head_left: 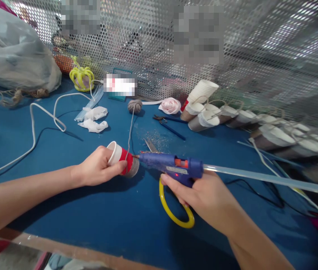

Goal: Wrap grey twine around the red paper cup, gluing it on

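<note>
My left hand (102, 165) grips a paper cup (115, 153) tilted on its side, its white rim toward me and red and grey bands round its outside. The thumb presses on the cup's side where grey yarn crosses it. That yarn runs back to a small grey yarn ball (135, 106). In my right hand (203, 195) is a blue hot glue gun (164, 161), a small red light lit on its body and a long clear glue stick out of its back. Its nozzle touches or nearly touches the cup. Yellow-handled scissors (163, 200) lie partly hidden under the gun.
Blue-handled pliers (172, 129) and a pink ribbon roll (170, 105) lie beyond. Wrapped cups with twine handles (203, 120) line the right side. A white cable (33, 127) loops across the left, near crumpled white pieces (94, 125). Perforated metal mesh (147, 41) stands behind the blue table (91, 213).
</note>
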Motion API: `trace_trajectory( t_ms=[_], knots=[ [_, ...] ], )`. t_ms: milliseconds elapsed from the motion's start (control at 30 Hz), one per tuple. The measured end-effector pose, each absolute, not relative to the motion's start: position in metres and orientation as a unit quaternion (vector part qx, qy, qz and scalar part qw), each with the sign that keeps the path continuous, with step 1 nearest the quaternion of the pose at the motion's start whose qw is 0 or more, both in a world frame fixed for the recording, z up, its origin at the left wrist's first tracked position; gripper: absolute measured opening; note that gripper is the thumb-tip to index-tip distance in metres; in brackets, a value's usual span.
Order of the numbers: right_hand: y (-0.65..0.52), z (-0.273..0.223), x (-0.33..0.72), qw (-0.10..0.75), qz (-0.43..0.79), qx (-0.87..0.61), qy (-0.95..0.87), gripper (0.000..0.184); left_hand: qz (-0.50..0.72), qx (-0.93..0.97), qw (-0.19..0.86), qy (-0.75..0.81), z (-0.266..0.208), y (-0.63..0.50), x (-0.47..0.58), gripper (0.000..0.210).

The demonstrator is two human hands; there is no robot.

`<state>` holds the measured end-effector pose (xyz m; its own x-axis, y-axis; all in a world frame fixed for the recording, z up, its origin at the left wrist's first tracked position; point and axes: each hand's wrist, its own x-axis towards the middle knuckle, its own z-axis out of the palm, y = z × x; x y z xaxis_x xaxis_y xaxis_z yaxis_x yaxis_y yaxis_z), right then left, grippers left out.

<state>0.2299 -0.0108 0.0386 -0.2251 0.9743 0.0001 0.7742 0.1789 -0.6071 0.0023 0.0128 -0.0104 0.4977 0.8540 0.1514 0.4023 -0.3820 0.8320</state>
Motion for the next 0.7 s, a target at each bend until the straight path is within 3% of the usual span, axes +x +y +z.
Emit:
trace_trajectory(
  t_ms=[233, 700],
  knots=[
    [-0.0139, 0.0449, 0.2293, 0.176, 0.297, -0.603, -0.719, 0.043, 0.269, 0.777, 0.391, 0.414, -0.0053, 0.0127, 0.0020, 0.028],
    [-0.0090, 0.0458, 0.2318, 0.132, 0.369, -0.614, -0.685, 0.047, 0.323, 0.841, 0.304, 0.311, -0.0130, 0.0153, 0.0000, 0.025]
  ],
)
